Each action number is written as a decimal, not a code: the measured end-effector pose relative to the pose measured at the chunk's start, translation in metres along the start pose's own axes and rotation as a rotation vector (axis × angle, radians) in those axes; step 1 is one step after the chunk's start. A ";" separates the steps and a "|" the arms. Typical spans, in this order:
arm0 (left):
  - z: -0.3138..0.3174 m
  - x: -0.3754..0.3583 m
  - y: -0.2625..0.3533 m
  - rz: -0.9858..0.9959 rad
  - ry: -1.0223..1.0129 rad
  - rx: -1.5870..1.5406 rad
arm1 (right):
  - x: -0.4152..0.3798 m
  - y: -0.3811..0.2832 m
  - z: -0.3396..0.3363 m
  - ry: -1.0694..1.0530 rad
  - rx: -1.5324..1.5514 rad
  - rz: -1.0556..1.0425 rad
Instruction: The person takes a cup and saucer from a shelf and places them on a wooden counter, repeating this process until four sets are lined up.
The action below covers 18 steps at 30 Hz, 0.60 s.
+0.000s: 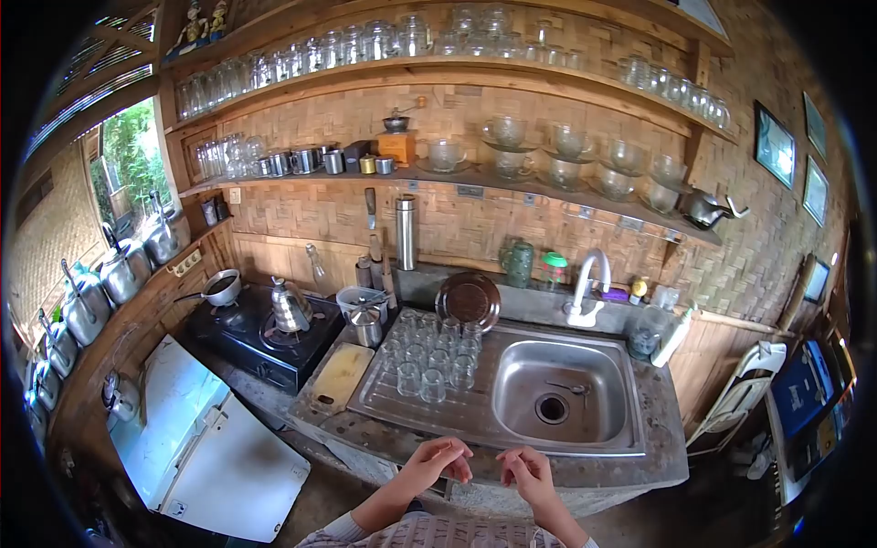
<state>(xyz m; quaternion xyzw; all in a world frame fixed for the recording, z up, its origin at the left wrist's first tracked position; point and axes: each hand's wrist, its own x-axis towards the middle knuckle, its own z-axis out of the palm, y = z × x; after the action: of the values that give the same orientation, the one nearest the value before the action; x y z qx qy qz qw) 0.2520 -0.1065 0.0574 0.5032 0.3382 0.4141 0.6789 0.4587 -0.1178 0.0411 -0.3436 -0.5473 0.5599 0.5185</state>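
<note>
My left hand [437, 464] hovers in front of the counter's near edge, its fingers loosely bent and nothing visible in them. Beside it, a gap away, my right hand [527, 474] is held the same way, also without anything visible in it. Neither hand touches the counter. Closest ahead of them are the steel sink [512, 429], with a spoon [568, 388] lying in its basin, and several clear glass mugs [432, 385] grouped on the ribbed drainboard [379, 395].
A white faucet [589, 288] rises behind the sink. Left of the glasses lie a cutting board [340, 377] and a black gas stove [265, 342] carrying a gooseneck kettle [289, 306] and a saucepan [221, 287]. A white refrigerator [228, 466] stands at lower left. Glassware fills the wooden shelves [438, 66].
</note>
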 end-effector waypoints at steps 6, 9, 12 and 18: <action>-0.082 0.035 0.029 0.146 0.006 0.022 | 0.082 0.011 0.033 0.083 -0.046 -0.092; -0.130 0.057 0.061 0.198 0.031 0.063 | 0.131 0.012 0.040 0.096 -0.072 -0.178; -0.172 0.084 0.094 0.257 0.032 0.123 | 0.183 -0.007 0.046 0.152 -0.097 -0.270; -0.204 0.144 0.173 0.410 0.039 0.265 | 0.281 -0.085 0.053 0.122 -0.597 -0.561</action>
<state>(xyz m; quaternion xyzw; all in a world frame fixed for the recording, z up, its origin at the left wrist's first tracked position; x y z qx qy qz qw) 0.0967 0.1316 0.1644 0.6380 0.2933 0.5050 0.5019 0.3620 0.1259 0.1831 -0.3490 -0.7266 0.1921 0.5599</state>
